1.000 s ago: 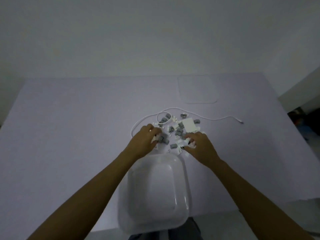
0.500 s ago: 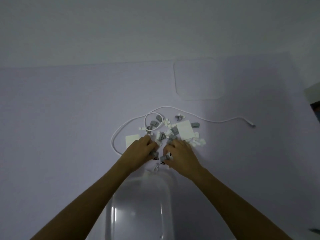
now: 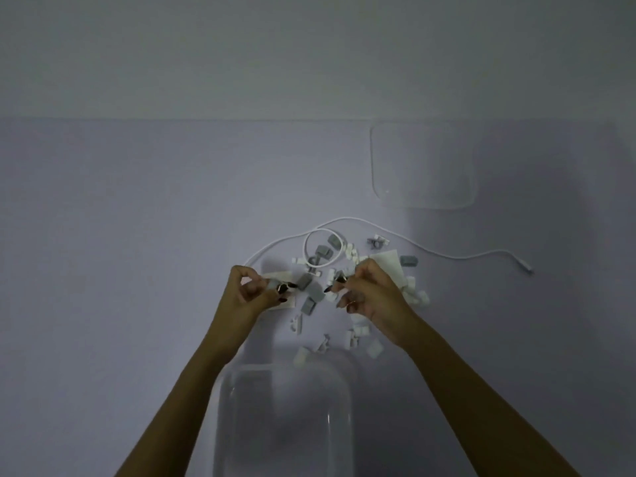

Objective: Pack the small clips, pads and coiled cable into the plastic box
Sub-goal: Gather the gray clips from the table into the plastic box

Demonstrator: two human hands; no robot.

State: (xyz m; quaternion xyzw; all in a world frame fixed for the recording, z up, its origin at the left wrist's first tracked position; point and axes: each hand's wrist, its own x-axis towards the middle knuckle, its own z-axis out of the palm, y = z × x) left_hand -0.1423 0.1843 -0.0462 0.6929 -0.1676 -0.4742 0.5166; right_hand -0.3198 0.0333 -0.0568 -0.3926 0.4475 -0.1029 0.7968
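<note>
Left hand (image 3: 251, 292) and right hand (image 3: 366, 294) are curled over the scattered clips (image 3: 311, 294), fingertips pinched, apparently on small pieces; exact contents cannot be told. Pads (image 3: 387, 266) and cable (image 3: 344, 220) lie on the worktop (image 3: 120, 235). The plastic box (image 3: 285, 425) is kept close below, likely for short transfers.

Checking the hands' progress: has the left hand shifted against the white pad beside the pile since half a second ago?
Yes. The left hand has lifted and curled, now partly covering the white pad, which earlier lay clear beyond its fingertips.
</note>
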